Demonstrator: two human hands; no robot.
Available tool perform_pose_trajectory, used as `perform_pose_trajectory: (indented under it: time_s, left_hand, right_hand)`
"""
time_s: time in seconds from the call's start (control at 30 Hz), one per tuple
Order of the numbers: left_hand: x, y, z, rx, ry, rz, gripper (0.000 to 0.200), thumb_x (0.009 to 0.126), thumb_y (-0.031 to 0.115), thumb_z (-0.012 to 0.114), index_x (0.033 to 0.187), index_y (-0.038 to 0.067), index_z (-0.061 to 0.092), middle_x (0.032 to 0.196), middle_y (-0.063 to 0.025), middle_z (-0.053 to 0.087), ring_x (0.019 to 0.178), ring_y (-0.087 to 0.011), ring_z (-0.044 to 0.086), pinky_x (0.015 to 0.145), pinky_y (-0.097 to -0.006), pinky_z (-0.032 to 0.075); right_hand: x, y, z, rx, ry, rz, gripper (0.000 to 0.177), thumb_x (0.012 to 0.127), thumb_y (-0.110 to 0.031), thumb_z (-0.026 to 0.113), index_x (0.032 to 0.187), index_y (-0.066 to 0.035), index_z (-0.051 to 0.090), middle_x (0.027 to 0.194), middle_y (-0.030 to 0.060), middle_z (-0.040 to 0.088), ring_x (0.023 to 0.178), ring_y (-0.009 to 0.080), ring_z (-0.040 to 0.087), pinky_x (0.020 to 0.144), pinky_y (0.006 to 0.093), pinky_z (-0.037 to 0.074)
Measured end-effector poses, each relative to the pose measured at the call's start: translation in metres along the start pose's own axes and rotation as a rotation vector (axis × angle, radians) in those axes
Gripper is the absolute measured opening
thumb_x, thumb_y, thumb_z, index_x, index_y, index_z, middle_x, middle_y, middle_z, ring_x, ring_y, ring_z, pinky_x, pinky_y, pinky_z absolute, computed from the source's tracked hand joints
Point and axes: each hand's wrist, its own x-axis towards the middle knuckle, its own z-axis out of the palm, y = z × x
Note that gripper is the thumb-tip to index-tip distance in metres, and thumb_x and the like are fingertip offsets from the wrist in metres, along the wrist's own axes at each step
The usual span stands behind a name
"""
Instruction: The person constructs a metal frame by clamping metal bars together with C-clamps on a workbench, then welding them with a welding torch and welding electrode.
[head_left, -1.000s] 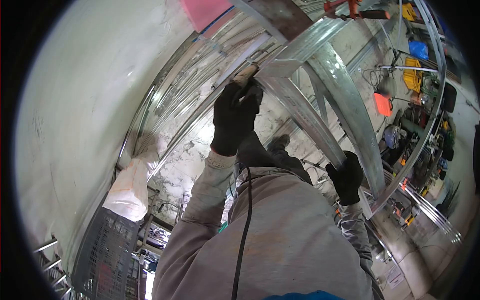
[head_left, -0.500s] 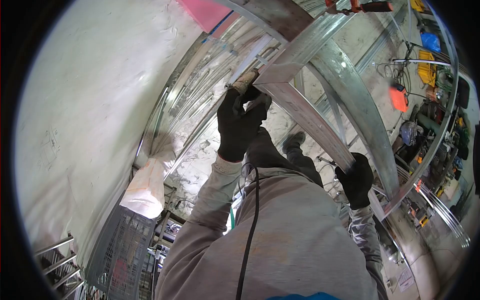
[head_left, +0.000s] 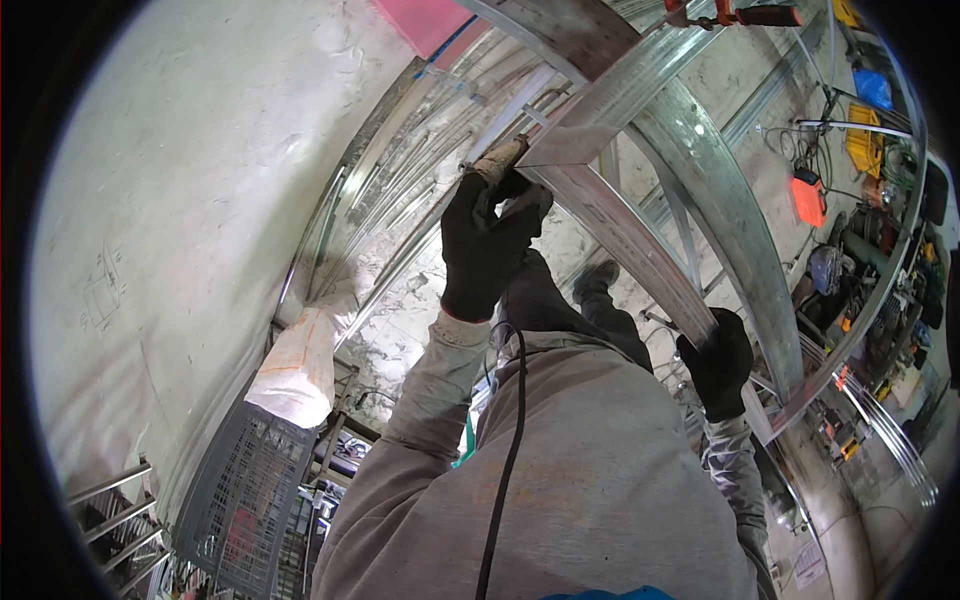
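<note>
A metal frame (head_left: 625, 235) of flat-sided bars stands in front of me, with a mitred corner near my left hand. My left hand (head_left: 490, 240), in a black glove, is closed around a short, rough brown rod-like piece (head_left: 500, 160) beside that corner. What the piece is, I cannot make out. Lower down the same bar, my right hand (head_left: 716, 366), gloved in black too, wraps round the metal. A broad curved metal strip (head_left: 720, 215) runs behind the bar.
An orange-handled clamp (head_left: 735, 15) sits on the frame's upper part. Long metal lengths (head_left: 400, 190) lie along the pale wall at left. A white sack (head_left: 295, 375) and a grey mesh crate (head_left: 245, 480) stand lower left. Tools and an orange box (head_left: 808, 198) lie at right.
The whole view has shifted slightly, so things appear a little farther right. Both hands keep their places on the brown piece and the metal frame.
</note>
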Motion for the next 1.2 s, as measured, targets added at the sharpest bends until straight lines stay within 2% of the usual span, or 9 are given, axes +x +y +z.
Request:
perform_pose_trajectory:
  time_s: [0.27, 0.33, 0.4, 0.53, 0.67, 0.8, 0.87, 1.0, 1.2]
  left_hand:
    - [-0.002, 0.001, 0.002, -0.063, 0.03, -0.136, 0.055, 0.09, -0.009, 0.074, 0.143, -0.003, 0.063, 0.106, -0.0107, 0.074, 0.083, -0.0136, 0.068, 0.071, -0.0276, 0.057]
    - [0.001, -0.014, -0.004, 0.207, 0.064, 0.055, 0.056, 0.087, -0.011, 0.074, 0.141, -0.002, 0.065, 0.113, -0.0112, 0.074, 0.092, -0.0149, 0.07, 0.08, -0.0282, 0.058]
    - [0.001, -0.012, -0.004, 0.163, 0.043, 0.028, 0.056, 0.085, -0.012, 0.074, 0.14, -0.003, 0.066, 0.119, -0.0108, 0.073, 0.097, -0.0149, 0.07, 0.087, -0.0285, 0.058]
    - [0.004, -0.008, -0.004, 0.195, 0.025, -0.018, 0.057, 0.086, -0.011, 0.075, 0.141, -0.004, 0.064, 0.121, -0.0114, 0.073, 0.094, -0.0135, 0.069, 0.075, -0.0252, 0.058]
    - [0.0, 0.005, 0.0, 0.198, 0.103, -0.08, 0.056, 0.09, -0.003, 0.076, 0.144, -0.006, 0.062, 0.105, -0.0089, 0.074, 0.075, -0.0099, 0.065, 0.063, -0.023, 0.052]
    - [0.003, 0.009, 0.0, 0.315, 0.101, -0.043, 0.054, 0.092, 0.01, 0.079, 0.142, -0.005, 0.064, 0.099, -0.0077, 0.073, 0.073, -0.0081, 0.064, 0.058, -0.0243, 0.05]
    - [0.004, 0.012, 0.003, 0.448, 0.179, 0.023, 0.033, 0.09, 0.002, 0.072, 0.121, -0.008, 0.068, 0.086, -0.0042, 0.068, 0.069, -0.011, 0.061, 0.06, -0.0256, 0.047]
    - [0.004, -0.005, -0.036, 1.044, -0.077, 0.362, 0.047, 0.092, 0.008, 0.078, 0.135, -0.005, 0.068, 0.096, -0.0067, 0.072, 0.074, -0.0093, 0.065, 0.061, -0.0273, 0.052]
    - [0.006, 0.015, -0.008, 0.694, 0.144, 0.08, 0.032, 0.091, 0.01, 0.081, 0.121, -0.003, 0.076, 0.1, -0.0138, 0.074, 0.075, -0.0198, 0.072, 0.06, -0.0326, 0.057]
  right_hand:
    - [-0.005, -0.002, -0.004, 0.03, 0.007, 0.043, 0.063, 0.065, -0.025, 0.095, 0.119, -0.01, 0.065, 0.11, 0.0109, 0.071, 0.097, 0.0334, 0.073, 0.083, 0.0421, 0.06]
    - [-0.004, -0.004, -0.005, 0.023, -0.005, 0.061, 0.063, 0.065, -0.026, 0.095, 0.119, -0.011, 0.065, 0.11, 0.0107, 0.071, 0.098, 0.0335, 0.073, 0.083, 0.0422, 0.06]
    - [-0.002, -0.008, -0.008, -0.044, -0.053, 0.065, 0.065, 0.065, -0.027, 0.095, 0.12, -0.011, 0.065, 0.111, 0.0111, 0.071, 0.098, 0.0341, 0.073, 0.083, 0.0431, 0.06]
    - [0.006, -0.005, -0.007, -0.089, -0.099, 0.105, 0.067, 0.065, -0.029, 0.096, 0.121, -0.01, 0.065, 0.112, 0.011, 0.072, 0.101, 0.0337, 0.072, 0.086, 0.0435, 0.059]
    - [0.003, 0.001, -0.005, -0.062, -0.182, 0.166, 0.071, 0.065, -0.035, 0.098, 0.124, -0.01, 0.066, 0.117, 0.0112, 0.072, 0.108, 0.0329, 0.071, 0.092, 0.0438, 0.057]
    - [0.003, 0.004, -0.003, -0.146, -0.04, 0.013, 0.064, 0.07, -0.044, 0.095, 0.118, -0.011, 0.069, 0.118, 0.0116, 0.074, 0.11, 0.0326, 0.072, 0.094, 0.0451, 0.057]
    - [0.004, 0.005, -0.003, -0.098, 0.035, -0.049, 0.063, 0.07, -0.041, 0.095, 0.117, -0.01, 0.068, 0.123, 0.0125, 0.073, 0.111, 0.0344, 0.071, 0.095, 0.047, 0.057]
    - [0.016, -0.003, -0.009, 0.053, 0.08, -0.148, 0.066, 0.071, -0.03, 0.094, 0.124, -0.005, 0.064, 0.13, 0.0165, 0.071, 0.114, 0.039, 0.069, 0.097, 0.0492, 0.055]
    - [0.023, -0.015, -0.006, 0.044, 0.053, -0.124, 0.081, 0.072, -0.048, 0.097, 0.131, -0.006, 0.06, 0.124, 0.0144, 0.072, 0.108, 0.0352, 0.07, 0.093, 0.046, 0.055]
